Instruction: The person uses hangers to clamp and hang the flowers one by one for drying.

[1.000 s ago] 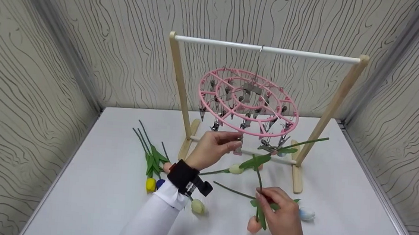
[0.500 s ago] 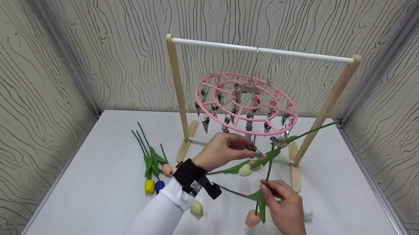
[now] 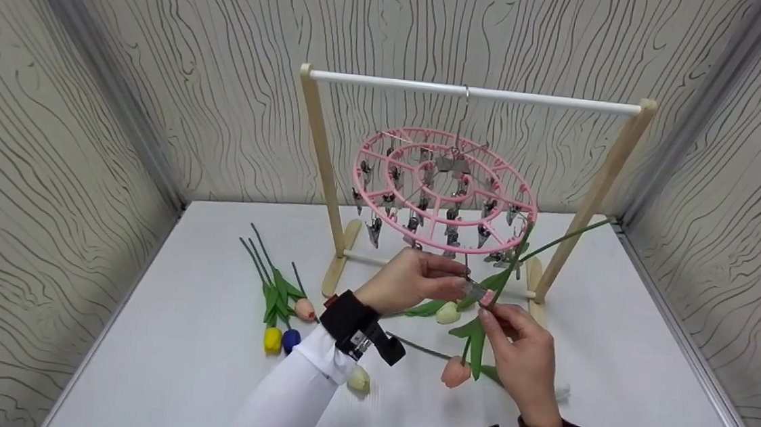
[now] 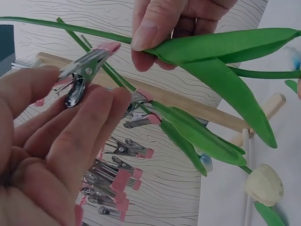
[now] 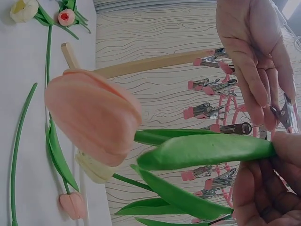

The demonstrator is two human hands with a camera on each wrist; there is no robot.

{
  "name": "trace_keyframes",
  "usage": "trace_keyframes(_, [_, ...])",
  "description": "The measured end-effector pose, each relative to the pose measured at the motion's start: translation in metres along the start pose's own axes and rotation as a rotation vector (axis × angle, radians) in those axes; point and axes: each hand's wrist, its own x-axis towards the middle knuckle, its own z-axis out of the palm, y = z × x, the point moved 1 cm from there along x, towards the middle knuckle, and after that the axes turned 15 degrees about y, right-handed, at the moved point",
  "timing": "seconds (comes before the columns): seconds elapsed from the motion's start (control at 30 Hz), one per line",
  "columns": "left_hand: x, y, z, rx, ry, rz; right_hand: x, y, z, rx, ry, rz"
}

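My left hand (image 3: 412, 282) pinches a metal clip (image 4: 89, 68) with pink tips, which hangs from the front of the pink round hanger (image 3: 380, 217). The clip's pink tips look closed in the left wrist view. Beside them, my right hand (image 3: 524, 360) pinches the green stem of a peach artificial tulip (image 5: 94, 115) just above its leaves. That tulip's flower points down and its stem end slants up past the hanger's rim. Behind it, another clip grips the stem of a cream tulip (image 4: 265, 183), which hangs flower-down.
A wooden stand (image 3: 320, 154) with a white rod (image 3: 391, 80) carries the hanger and its several other clips. On the table's left lie a yellow tulip (image 3: 272, 341), a blue tulip (image 3: 290, 339) and a peach tulip (image 3: 304, 309). More tulips lie near my forearms.
My left hand has swung its clip to the right, towards the stem. My right hand has risen slightly, bringing the peach tulip's stem up beside the clip's tips. The hanger has turned a little.
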Motion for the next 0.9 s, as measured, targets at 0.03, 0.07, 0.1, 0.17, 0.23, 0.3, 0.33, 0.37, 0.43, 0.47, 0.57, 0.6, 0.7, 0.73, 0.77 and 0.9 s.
trace_keyframes(0.03, [0.000,0.000,0.000,-0.007,-0.014,-0.007,0.000,0.000,0.000,-0.002,0.000,0.006])
trace_keyframes(0.07, [0.000,0.000,0.001,-0.008,-0.023,-0.014,0.000,-0.001,0.000,-0.006,0.001,0.008])
trace_keyframes(0.1, [0.000,0.000,0.001,-0.010,-0.029,-0.022,0.000,-0.001,-0.001,-0.010,0.004,0.009])
trace_keyframes(0.17, [0.000,0.000,0.002,-0.009,-0.038,-0.026,0.001,-0.002,-0.001,-0.011,0.009,0.004])
trace_keyframes(0.23, [0.001,-0.001,0.003,0.004,-0.038,-0.016,0.002,-0.002,-0.001,-0.008,0.016,-0.011])
trace_keyframes(0.3, [0.001,-0.002,0.005,0.021,-0.026,0.011,0.001,-0.002,-0.002,0.000,0.023,-0.029])
trace_keyframes(0.33, [0.001,-0.002,0.006,0.026,-0.016,0.027,0.001,-0.002,-0.002,0.005,0.026,-0.037])
trace_keyframes(0.37, [0.001,-0.003,0.008,0.032,-0.001,0.042,0.001,-0.002,-0.001,0.008,0.030,-0.046])
trace_keyframes(0.43, [0.001,-0.004,0.011,0.050,0.039,0.072,0.001,-0.002,-0.001,0.012,0.037,-0.058])
trace_keyframes(0.47, [0.001,-0.005,0.013,0.058,0.061,0.089,0.001,-0.002,-0.001,0.016,0.038,-0.059])
trace_keyframes(0.57, [0.000,-0.007,0.017,0.129,0.123,0.161,0.002,-0.002,-0.001,0.028,0.038,-0.062])
trace_keyframes(0.6, [-0.001,-0.008,0.018,0.163,0.140,0.192,0.002,-0.003,-0.001,0.030,0.036,-0.065])
trace_keyframes(0.7, [-0.004,-0.009,0.021,0.261,0.179,0.291,0.003,-0.002,-0.001,0.027,0.031,-0.091])
trace_keyframes(0.73, [-0.005,-0.009,0.021,0.290,0.189,0.317,0.003,-0.002,-0.001,0.015,0.030,-0.107])
trace_keyframes(0.77, [-0.006,-0.010,0.022,0.313,0.197,0.342,0.003,-0.002,-0.001,0.005,0.030,-0.121])
trace_keyframes(0.9, [-0.007,-0.010,0.025,0.382,0.230,0.423,0.004,-0.002,-0.002,-0.034,0.041,-0.173])
